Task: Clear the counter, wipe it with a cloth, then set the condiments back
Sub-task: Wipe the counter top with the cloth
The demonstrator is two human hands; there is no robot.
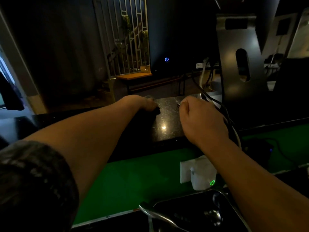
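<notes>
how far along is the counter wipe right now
Cleared: the black counter between the hands shows no condiments. In hand: the left hand bears on a dark cloth, so wiping looks underway; the right hand is curled beside the cables. Left: finishing the wipe and setting condiments back; none are in view.

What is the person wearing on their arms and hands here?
The left arm wears a dark, mottled sleeve on the upper arm; both forearms are bare, and no sleeve shows on the right. The left hand and right hand are ungloved, with no watch, band or ring visible.
</notes>
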